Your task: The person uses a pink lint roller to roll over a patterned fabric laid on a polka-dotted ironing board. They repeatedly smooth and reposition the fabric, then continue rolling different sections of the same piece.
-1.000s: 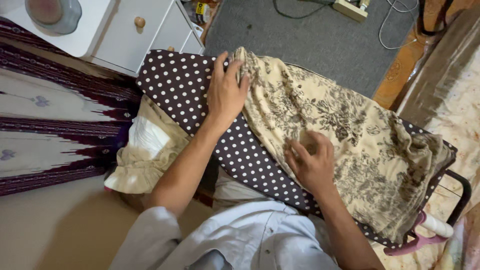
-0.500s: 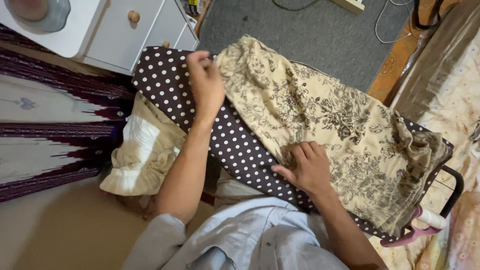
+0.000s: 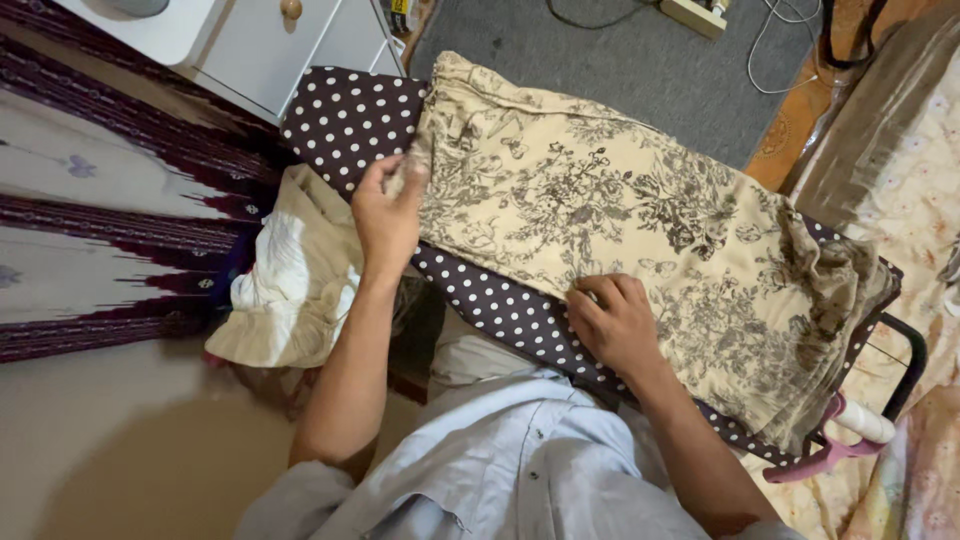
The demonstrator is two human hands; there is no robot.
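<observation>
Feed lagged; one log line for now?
left hand: pinches floral cloth edge | right hand: presses cloth | cloth: on dotted ironing board

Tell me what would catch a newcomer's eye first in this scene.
First, the cream floral cloth spread across the brown polka-dot ironing board in the middle. The left hand pinches the cloth's near-left edge, and the right hand presses on its near edge. A pile of cream and white laundry sits left of the board, below a white cabinet.
</observation>
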